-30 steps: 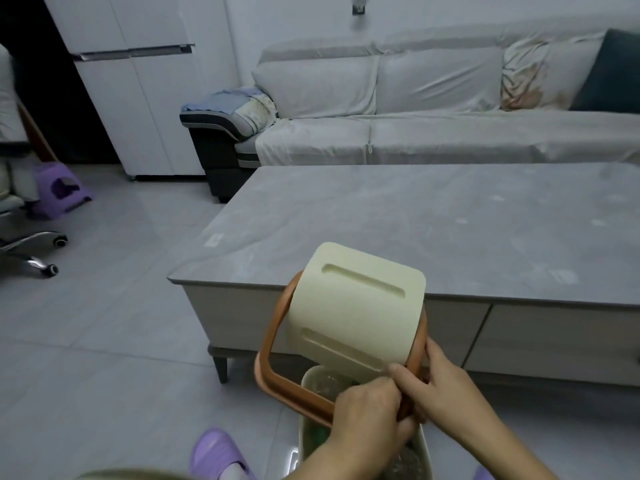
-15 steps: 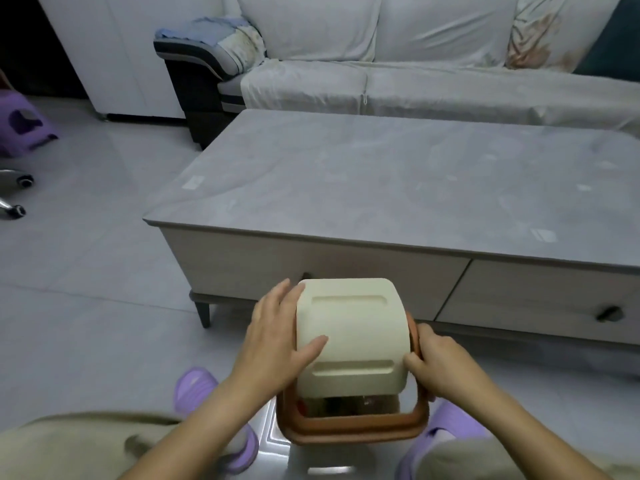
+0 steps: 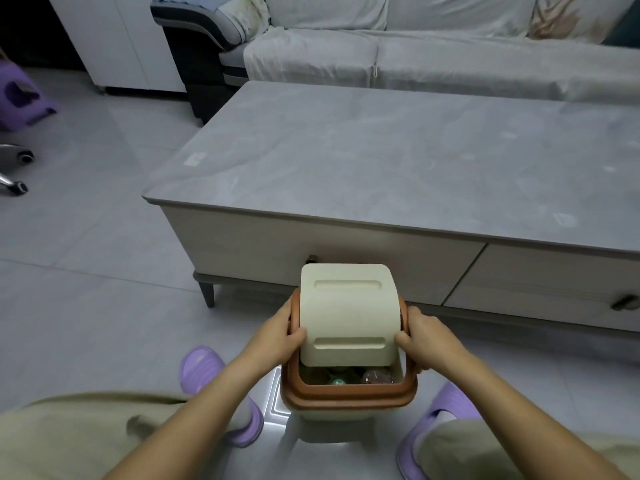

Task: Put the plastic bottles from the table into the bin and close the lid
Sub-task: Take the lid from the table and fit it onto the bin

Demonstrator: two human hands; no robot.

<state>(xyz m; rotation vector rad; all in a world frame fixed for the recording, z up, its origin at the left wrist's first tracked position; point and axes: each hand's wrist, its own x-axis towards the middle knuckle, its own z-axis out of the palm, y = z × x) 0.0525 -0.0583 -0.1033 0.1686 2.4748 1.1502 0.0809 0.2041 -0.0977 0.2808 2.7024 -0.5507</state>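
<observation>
Knees in tan trousers [image 3: 62,441], lower edge of view, one at each side. Purple slippers [image 3: 218,386], one on each foot, flat on the pale tiled floor [image 3: 86,306], either side of the bin.

Bin [image 3: 332,410]: cream body, standing on the floor between the slippers, just in front of the table. Brown rim frame [image 3: 346,393] seated round its top. Inside, through the near gap under the lid: plastic bottles [image 3: 375,377], partly hidden, count not clear.

Lid [image 3: 348,313]: cream swing flap with two long recessed slots, tilted, near edge raised clear of the frame, the opening below it uncovered.

Left hand [image 3: 277,336]: fingers wrapped on the left side of the frame, thumb pressed on the left edge of the lid. Right hand [image 3: 424,334]: fingers curled closed round the right side of the frame, thumb tip at the right edge of the lid. Both forearms bare.

Table [image 3: 381,161]: low, grey marbled top, pale drawer fronts with dark knobs, dark tapered leg at the left corner.

Sofa [image 3: 433,57]: behind the table, under a pale grey cover, dark padded armrest at its left end. White cabinet [image 3: 114,39]: far left. Purple stool [image 3: 20,95] and chair casters: left edge.
</observation>
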